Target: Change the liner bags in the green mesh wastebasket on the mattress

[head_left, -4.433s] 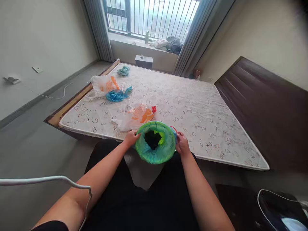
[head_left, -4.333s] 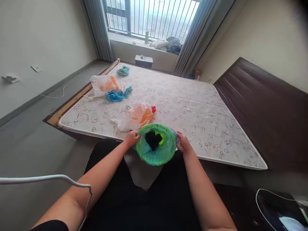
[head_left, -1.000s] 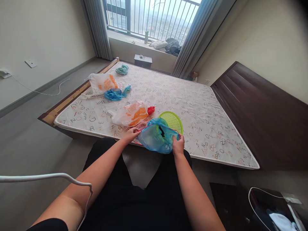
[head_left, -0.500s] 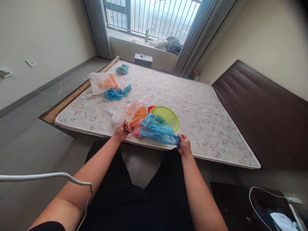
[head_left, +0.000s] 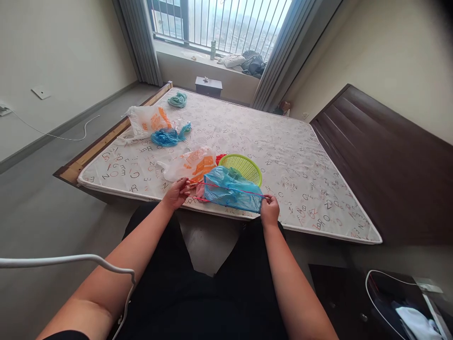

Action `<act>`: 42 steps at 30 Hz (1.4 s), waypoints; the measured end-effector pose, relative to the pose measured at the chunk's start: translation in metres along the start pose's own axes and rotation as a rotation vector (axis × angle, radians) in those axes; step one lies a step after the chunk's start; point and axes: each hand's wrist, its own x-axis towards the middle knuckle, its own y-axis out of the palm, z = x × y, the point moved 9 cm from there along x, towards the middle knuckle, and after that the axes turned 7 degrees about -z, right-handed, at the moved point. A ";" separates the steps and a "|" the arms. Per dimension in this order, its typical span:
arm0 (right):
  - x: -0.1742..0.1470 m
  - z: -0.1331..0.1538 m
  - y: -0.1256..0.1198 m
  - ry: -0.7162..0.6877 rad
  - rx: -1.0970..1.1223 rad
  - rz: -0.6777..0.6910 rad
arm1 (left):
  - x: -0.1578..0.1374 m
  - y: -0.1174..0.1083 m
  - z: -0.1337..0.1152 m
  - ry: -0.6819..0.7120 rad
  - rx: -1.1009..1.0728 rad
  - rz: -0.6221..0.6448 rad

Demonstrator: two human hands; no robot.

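Near the bed's front edge, my left hand (head_left: 177, 192) pinches one end of a thin red string (head_left: 203, 183). The string runs taut across a blue plastic bag (head_left: 228, 191) towards my right hand (head_left: 270, 211), whose fingers are closed on the bag's right corner. Whether the string's far end is also in those fingers, I cannot make out. Behind the blue bag sits a lime-green plastic basket (head_left: 249, 167), partly covered by it. A white plastic bag with orange print (head_left: 193, 164) lies just beyond my left hand. Some red material (head_left: 220, 158) shows beside the basket.
A patterned mattress (head_left: 300, 189) carries these things. Farther left on it lie another white-and-orange bag (head_left: 146, 120), a crumpled blue bag (head_left: 165, 137) and a teal bundle (head_left: 177, 99). A white cable (head_left: 71, 259) passes over my left arm. The dark headboard (head_left: 382, 165) stands right.
The blue bag is spread a little wider between my hands, and the red string now reaches farther along its top towards my right hand. The camera view has shifted slightly.
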 end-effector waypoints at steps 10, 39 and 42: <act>-0.015 0.040 0.015 -0.402 -0.063 0.136 | -0.002 0.002 0.000 0.112 0.277 0.029; -0.061 0.061 0.026 -0.565 -0.100 0.390 | 0.017 -0.018 0.014 0.104 0.521 0.018; -0.080 0.072 0.041 -0.700 -0.147 0.382 | 0.021 -0.022 0.016 0.103 0.518 0.015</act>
